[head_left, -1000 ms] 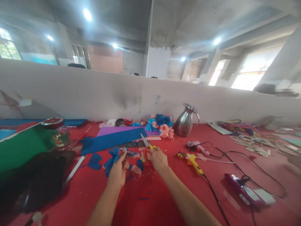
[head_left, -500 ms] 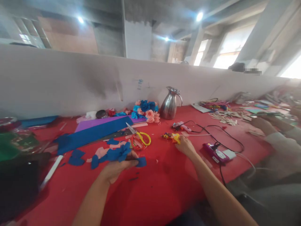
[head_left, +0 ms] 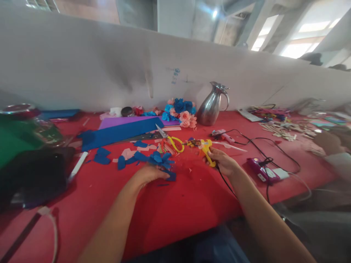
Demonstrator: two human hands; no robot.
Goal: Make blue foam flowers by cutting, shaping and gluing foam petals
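Note:
My left hand [head_left: 150, 174] is closed on a dark blue paper flower [head_left: 159, 159], with a small blue paper piece [head_left: 171, 176] at its thumb tip. In my right hand [head_left: 222, 160] is a yellow glue gun [head_left: 206, 149], its nozzle end pointing left and a clear glue stick [head_left: 229, 145] reaching out behind it to the right. A black cord runs down from the grip. Between the hands and farther back lie scissors with yellow handles [head_left: 177, 144]. Cut blue petals [head_left: 102, 156] and pink paper scraps [head_left: 128, 153] are scattered left of the flower.
A steel jug [head_left: 211, 107] stands by the white partition [head_left: 109, 69], beside a bunch of blue and pink paper flowers [head_left: 185, 117]. Blue crepe paper [head_left: 120, 135] lies at left. A purple power strip [head_left: 261, 170] with cords sits at right, near another person's arm [head_left: 338, 160].
My right hand has lifted the glue gun off the table and now grips its handle. The view has tipped down and turned left. My left hand still holds the blue flower.

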